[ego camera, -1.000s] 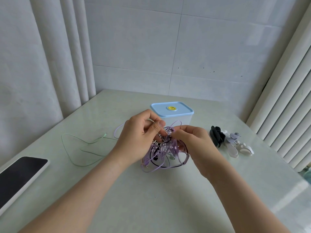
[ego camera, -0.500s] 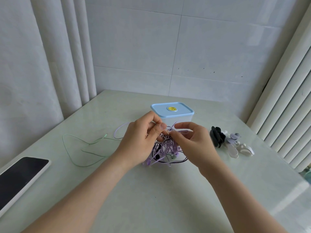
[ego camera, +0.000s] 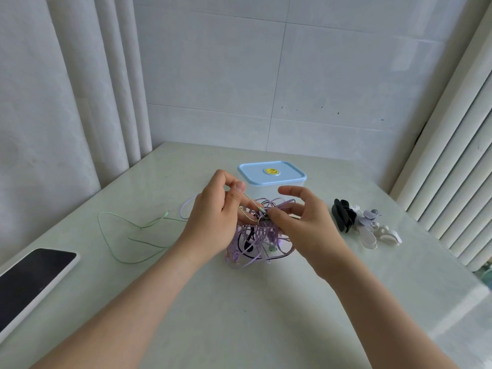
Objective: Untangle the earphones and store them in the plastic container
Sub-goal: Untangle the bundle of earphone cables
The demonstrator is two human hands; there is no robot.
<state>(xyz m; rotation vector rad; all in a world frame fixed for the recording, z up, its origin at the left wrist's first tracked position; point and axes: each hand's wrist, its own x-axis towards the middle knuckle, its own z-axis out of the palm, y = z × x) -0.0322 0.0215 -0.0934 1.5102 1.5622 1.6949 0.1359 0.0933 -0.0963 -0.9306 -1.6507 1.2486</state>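
The loose tangle of purple and black earphone cords (ego camera: 255, 241) rests on the pale glossy table (ego camera: 239, 315) between the 2 hands, in front of the clear plastic container with a pale blue lid (ego camera: 271, 174). The left hand (ego camera: 213, 217) pinches a thin pale green earphone cord (ego camera: 250, 203) between thumb and forefinger; the right hand (ego camera: 306, 225) nips the tangle with thumb and a lower finger, forefinger lifted free. The cords look featherlight, limp and snag-prone: best held near the green plug (ego camera: 262, 209) and fed through slackly.
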